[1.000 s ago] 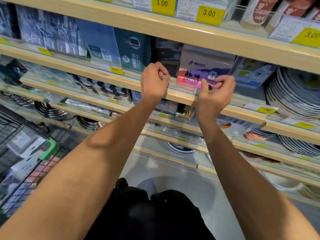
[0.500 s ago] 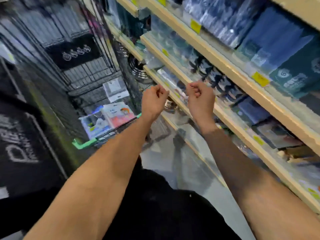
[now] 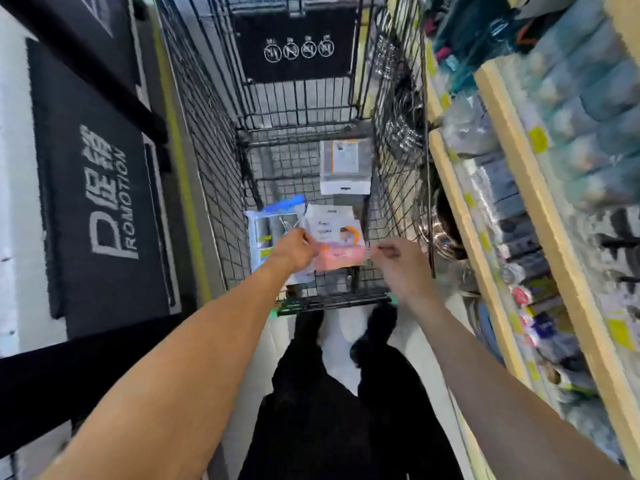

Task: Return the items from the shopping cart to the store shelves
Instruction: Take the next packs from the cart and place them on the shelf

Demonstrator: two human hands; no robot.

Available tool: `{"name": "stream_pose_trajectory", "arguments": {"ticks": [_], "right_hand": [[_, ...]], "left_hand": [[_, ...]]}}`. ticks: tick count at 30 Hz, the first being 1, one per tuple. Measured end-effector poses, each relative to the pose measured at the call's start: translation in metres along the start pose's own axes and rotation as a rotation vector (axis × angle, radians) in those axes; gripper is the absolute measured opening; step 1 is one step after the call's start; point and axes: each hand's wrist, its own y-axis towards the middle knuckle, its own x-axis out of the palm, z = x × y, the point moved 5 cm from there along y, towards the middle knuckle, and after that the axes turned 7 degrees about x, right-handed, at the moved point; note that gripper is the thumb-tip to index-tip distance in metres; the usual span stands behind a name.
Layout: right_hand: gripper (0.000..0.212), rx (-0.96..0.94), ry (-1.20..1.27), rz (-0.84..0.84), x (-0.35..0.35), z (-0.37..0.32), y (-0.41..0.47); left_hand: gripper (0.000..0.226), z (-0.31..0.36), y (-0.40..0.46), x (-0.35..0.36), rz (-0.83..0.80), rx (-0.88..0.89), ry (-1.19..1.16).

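The black wire shopping cart (image 3: pixel 221 188) stands in front of me, seen from above. On its bottom lie a pink-and-white packet (image 3: pixel 334 233), a blue-and-clear packet (image 3: pixel 268 233) to its left, and a white-and-grey box (image 3: pixel 344 168) farther in. My left hand (image 3: pixel 294 252) hovers over the cart with curled fingers beside the pink packet's left edge. My right hand (image 3: pixel 398 266) hangs at the packet's right edge, fingers also curled. I see nothing inside either hand. The wooden store shelves (image 3: pixel 512 161) run along my right.
The shelves hold blurred packaged goods and yellow price tags (image 3: pixel 538 140). A black promotion sign (image 3: pixel 104 202) stands to the left of the cart. The cart's green-tipped near rim (image 3: pixel 332 303) lies just under my wrists, with my legs and shoes below.
My view swung left and down from the shelves to the cart. Both hands left the shelf edge, where a pink packet stayed, and now hover over the cart's items.
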Motion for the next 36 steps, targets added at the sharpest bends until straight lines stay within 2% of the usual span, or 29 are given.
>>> {"name": "stream_pose_trajectory", "arguments": {"ticks": [3,6,9,12,14,17,19,22,25,29,31,33,36], "right_hand": [[0.007,0.03,-0.017,-0.1,0.016,-0.004,0.064],[0.01,0.154,0.066,-0.219,0.036,0.001,0.119],[0.011,0.296,0.17,-0.223,0.055,0.018,0.171],[0.009,0.563,0.513,-0.31,0.078,0.017,0.203],[0.02,0.711,0.695,-0.366,0.094,0.021,0.221],[0.024,0.753,0.835,-0.408,0.123,0.021,0.25],[0.012,0.772,0.851,-0.36,0.136,0.025,0.265],[0.021,0.862,0.96,-0.26,0.146,0.035,0.281],[0.028,0.909,1.046,-0.216,0.151,0.037,0.289],[0.036,0.902,1.018,-0.13,0.145,0.039,0.297],[0.035,0.874,0.996,-0.105,0.144,0.035,0.304],[0.029,0.877,0.939,-0.054,0.142,0.035,0.309],[0.014,0.871,0.869,0.11,0.14,0.04,0.309]], "left_hand": [[0.031,0.002,0.048,0.005,0.097,0.01,0.034],[0.06,0.007,0.08,0.012,0.174,0.052,0.25],[0.072,0.003,0.112,0.018,0.263,0.077,0.46],[0.059,-0.006,0.137,0.011,0.326,0.012,0.482],[0.045,-0.01,0.15,0.007,0.335,-0.045,0.516],[0.034,-0.013,0.161,0.013,0.315,0.007,0.599],[0.032,-0.015,0.165,0.018,0.29,0.067,0.64],[0.03,-0.017,0.167,0.02,0.265,0.122,0.597],[0.025,-0.018,0.165,0.014,0.317,0.184,0.433],[0.014,-0.027,0.156,0.019,0.361,0.131,0.073],[0.012,-0.029,0.154,0.02,0.419,0.134,-0.006],[0.013,-0.029,0.151,0.025,0.429,0.128,0.006],[0.017,-0.028,0.149,0.036,0.376,0.137,0.119]]}}
